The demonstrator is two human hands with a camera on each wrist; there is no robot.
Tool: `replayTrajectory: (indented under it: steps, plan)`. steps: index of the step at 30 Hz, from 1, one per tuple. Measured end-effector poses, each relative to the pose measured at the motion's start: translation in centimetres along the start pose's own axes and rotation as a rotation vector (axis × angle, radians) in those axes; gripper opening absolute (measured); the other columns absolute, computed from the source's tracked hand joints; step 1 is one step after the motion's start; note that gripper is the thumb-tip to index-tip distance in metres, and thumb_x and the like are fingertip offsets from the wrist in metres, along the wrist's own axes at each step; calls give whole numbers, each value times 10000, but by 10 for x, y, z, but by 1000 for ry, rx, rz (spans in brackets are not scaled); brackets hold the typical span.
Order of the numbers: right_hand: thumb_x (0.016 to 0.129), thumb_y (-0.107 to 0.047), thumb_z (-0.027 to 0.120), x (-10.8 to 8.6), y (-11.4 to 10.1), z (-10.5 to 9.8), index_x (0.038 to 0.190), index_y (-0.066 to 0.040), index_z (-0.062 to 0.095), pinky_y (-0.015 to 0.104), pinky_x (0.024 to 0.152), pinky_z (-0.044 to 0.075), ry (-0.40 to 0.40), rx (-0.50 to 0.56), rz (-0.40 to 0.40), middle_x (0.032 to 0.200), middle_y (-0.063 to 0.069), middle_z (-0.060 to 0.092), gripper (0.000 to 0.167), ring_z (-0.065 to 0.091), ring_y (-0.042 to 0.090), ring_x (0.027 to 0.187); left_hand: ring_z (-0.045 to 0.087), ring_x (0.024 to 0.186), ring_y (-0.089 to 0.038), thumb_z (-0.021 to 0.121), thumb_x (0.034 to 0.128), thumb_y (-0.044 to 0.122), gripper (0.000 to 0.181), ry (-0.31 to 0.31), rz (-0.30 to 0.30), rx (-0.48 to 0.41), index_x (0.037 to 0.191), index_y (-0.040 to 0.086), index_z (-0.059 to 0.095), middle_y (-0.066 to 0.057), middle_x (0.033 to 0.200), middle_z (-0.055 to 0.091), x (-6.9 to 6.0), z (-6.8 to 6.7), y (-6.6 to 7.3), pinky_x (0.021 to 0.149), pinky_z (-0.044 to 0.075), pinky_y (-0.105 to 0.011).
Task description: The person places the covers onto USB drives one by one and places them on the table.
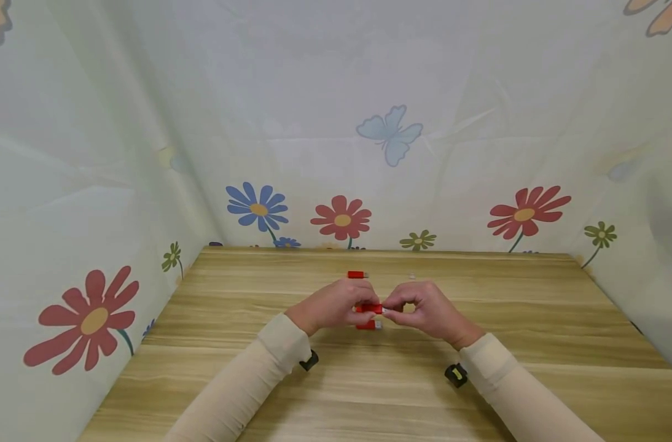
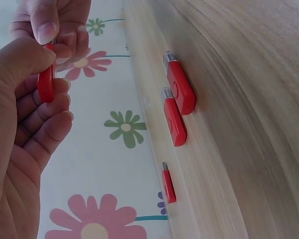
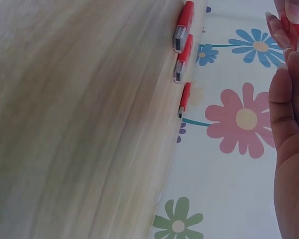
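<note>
Both hands meet over the table around a red USB flash drive. My left hand holds its red body between thumb and fingers. The thumb and fingertips of my right hand pinch the drive's connector end; whether a cap covers that end is hidden by the fingers. On the table, a red flash drive with a clear cap lies beside another capped one. Farther off lies a third red drive, its metal plug bare.
A small clear piece, perhaps a cap, lies beyond the right hand. The wood-grain table meets a flower-printed curtain at its back and sides. Black wrist devices hang under both cuffs.
</note>
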State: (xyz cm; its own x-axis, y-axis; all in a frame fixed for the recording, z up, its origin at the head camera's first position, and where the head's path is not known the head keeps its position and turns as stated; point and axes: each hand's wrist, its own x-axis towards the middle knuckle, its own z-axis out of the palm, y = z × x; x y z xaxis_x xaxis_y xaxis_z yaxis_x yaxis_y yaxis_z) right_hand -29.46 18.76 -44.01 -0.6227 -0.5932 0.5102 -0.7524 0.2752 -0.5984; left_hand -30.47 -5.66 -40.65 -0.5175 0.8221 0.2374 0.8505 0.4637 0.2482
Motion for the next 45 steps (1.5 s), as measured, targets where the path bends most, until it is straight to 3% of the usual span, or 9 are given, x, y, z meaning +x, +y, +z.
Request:
replayTrajectory:
  steps: [6,18,23,27,31,37,45]
  plan:
    - [861,-100,819,-1,1,5,1016,-139,814,327,705,611,-2,4,11,957,-5,787,160,692,81,819,631,850,-95,786,909,192,155,-9,8,8,1055,142,779,43,973,693,-2,2,-2,825,515,-108]
    - [862,-242,840,16,-6,-1,1007,-238,793,325,694,601,2,-96,133,885,-142,739,152,651,63,742,627,867,-52,796,904,227,227,51,-6,30,1115,146,771,35,1017,709,1,3,-11,840,531,-115]
    - [858,-217,841,24,-3,-5,1031,-210,803,306,714,603,-28,-133,169,904,-129,752,177,653,64,750,640,877,-77,799,901,205,238,42,-50,20,1127,139,764,34,1007,703,7,1,-17,838,541,-137]
    - [868,-211,832,30,4,-9,1026,-187,805,238,700,579,-53,-161,151,896,-107,755,162,642,52,743,689,900,-148,790,910,213,223,41,-77,10,1116,136,759,27,1005,710,13,2,-23,838,556,-168]
    - [874,-201,825,36,10,-10,1001,-169,805,276,700,590,-69,-188,148,880,-89,752,132,641,53,739,679,905,-159,785,913,207,200,29,-124,-5,1098,141,749,33,1005,709,17,4,-33,831,558,-182]
    - [864,-199,833,44,23,-6,989,-169,806,256,715,586,-91,-236,229,880,-88,749,132,639,55,744,583,835,-102,786,909,186,132,2,-184,-11,1031,147,752,50,945,695,24,11,-53,786,535,-196]
    - [859,-190,837,50,43,3,959,-151,801,237,713,562,-128,-270,300,878,-60,749,113,629,68,746,585,848,-112,778,916,244,120,-34,-211,39,1008,173,750,64,936,687,29,22,-67,829,548,-230]
